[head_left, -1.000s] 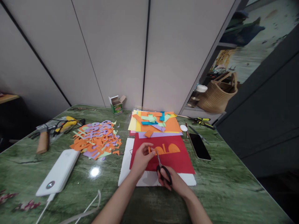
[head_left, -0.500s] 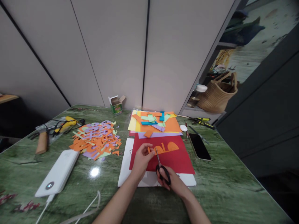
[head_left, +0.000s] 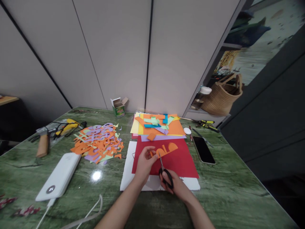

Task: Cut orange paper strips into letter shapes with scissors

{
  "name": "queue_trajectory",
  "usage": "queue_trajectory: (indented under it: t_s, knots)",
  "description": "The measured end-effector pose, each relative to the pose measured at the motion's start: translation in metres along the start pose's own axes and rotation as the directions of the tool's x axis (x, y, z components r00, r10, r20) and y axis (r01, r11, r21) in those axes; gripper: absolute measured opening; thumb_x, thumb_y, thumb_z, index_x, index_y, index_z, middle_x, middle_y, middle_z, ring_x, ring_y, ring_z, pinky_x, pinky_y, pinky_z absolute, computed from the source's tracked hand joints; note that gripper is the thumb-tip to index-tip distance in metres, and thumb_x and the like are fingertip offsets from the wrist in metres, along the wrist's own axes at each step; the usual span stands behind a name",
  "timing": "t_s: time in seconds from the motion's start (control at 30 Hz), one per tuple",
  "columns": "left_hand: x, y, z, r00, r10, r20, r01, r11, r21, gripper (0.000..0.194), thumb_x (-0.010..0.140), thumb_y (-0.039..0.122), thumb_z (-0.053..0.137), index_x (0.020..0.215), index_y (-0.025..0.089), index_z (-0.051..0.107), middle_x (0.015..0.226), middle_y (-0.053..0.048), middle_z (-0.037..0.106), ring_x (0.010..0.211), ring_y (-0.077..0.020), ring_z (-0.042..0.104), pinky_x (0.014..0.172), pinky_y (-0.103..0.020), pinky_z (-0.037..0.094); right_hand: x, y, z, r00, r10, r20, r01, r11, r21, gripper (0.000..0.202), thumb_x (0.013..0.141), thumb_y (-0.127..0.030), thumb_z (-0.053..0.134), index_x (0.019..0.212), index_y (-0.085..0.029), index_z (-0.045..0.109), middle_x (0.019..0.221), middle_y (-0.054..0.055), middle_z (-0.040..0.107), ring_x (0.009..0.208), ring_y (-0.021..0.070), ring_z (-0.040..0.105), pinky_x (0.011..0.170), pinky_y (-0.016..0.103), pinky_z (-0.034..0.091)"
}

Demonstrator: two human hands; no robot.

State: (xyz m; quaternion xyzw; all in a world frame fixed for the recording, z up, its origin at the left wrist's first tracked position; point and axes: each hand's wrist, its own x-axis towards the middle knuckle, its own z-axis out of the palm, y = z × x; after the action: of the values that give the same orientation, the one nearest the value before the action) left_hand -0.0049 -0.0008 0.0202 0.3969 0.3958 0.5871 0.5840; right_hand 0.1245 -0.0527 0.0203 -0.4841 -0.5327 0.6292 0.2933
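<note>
My left hand (head_left: 145, 161) pinches the left end of an orange paper cut-out (head_left: 172, 147), whose rounded, partly cut shapes stretch to the right. Black-handled scissors (head_left: 166, 178) are in my right hand (head_left: 175, 184), fingers through the loops. Their blades point up and away and meet the orange paper close to my left fingertips. Beneath both hands lies a red paper sheet (head_left: 183, 165), resting on a white board (head_left: 127, 178). Whether the blades are fully closed is too small to tell.
Paper scraps (head_left: 100, 143) are heaped on the left, behind a white power bank (head_left: 59, 176). Coloured sheets with folded strips (head_left: 154, 125) lie beyond the red sheet. A phone (head_left: 203, 149) and a white round object (head_left: 187, 130) are at right; a small box (head_left: 118, 108) stands behind.
The orange cut-out has shifted left and turned slightly, its right end now closer to my left hand. Both hands and the scissors stay nearly in place.
</note>
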Motion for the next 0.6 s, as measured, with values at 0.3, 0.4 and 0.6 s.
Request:
queue_trajectory:
  t_s: [0.3,0.4,0.6]
  knots:
    - [-0.0018,0.0017,0.0017,0.999,0.017,-0.04,-0.015,0.999,0.041,0.028,0.062,0.022,0.064,0.088,0.018,0.057,0.078,-0.002,0.054,0.077,-0.0136,0.05,0.07,-0.024,0.039,0.0023,0.0036,0.0037,1.0,-0.022,-0.014,0.022,1.0,0.005,0.046,0.075,-0.062,0.036,0.069,-0.016,0.043,0.049,-0.005,0.043,0.034,0.0042,0.029,0.033,0.017,0.018]
    - [-0.0025,0.0006,0.0018,0.999,0.018,-0.044,-0.015,0.998,0.062,0.028,0.062,0.022,0.064,0.089,0.017,0.058,0.078,-0.003,0.055,0.077,-0.014,0.05,0.071,-0.024,0.039,0.0029,0.0042,0.0049,1.0,-0.015,-0.02,0.015,1.0,0.007,0.047,0.074,-0.062,0.036,0.069,-0.016,0.043,0.049,-0.005,0.043,0.034,0.0042,0.029,0.032,0.017,0.019]
    - [0.0,-0.0026,-0.0008,1.0,-0.002,-0.024,0.002,1.0,0.012,0.027,0.06,0.021,0.065,0.086,0.017,0.059,0.079,-0.003,0.057,0.077,-0.0136,0.051,0.069,-0.024,0.04,0.0032,0.007,0.0024,1.0,-0.018,-0.014,0.018,1.0,-0.003,0.045,0.075,-0.06,0.037,0.068,-0.017,0.043,0.048,-0.005,0.042,0.034,0.0044,0.028,0.032,0.017,0.018]
